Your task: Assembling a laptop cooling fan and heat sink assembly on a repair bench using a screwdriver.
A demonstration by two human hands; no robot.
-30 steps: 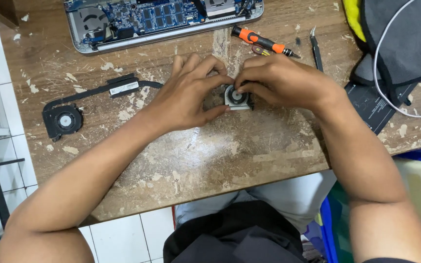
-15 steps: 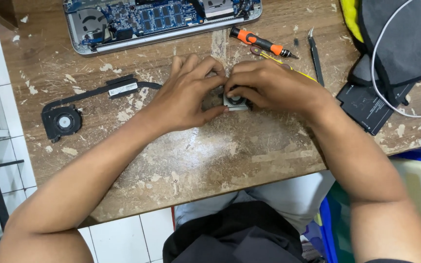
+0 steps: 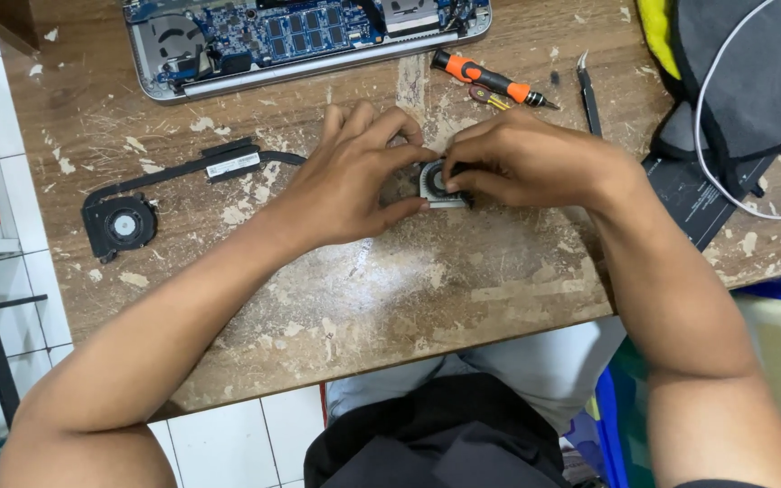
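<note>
The worn wooden bench (image 3: 427, 298), its top scraped and flecked pale, carries everything here, and the opened laptop (image 3: 309, 41) at its far edge serves as the landmark: its bottom cover is off and the blue circuit board lies bare. Nearer the person than the laptop, and toward its left end, a black fan with its heat pipe (image 3: 151, 203) lies untouched. Just in front of the laptop's right end rest an orange-handled screwdriver (image 3: 485, 77) and dark tweezers (image 3: 588, 95). In front of the laptop's middle sits the small cooling fan (image 3: 440, 185), flat on the bench and pinched from both sides. The left hand (image 3: 354, 176) grips its left edge with thumb and fingers closed on it; the right hand (image 3: 526, 163) clasps its right edge likewise. The work looks to be at the stage of handling the fan's casing, and any further move would seem to call for a steady, even grip from both sides.
</note>
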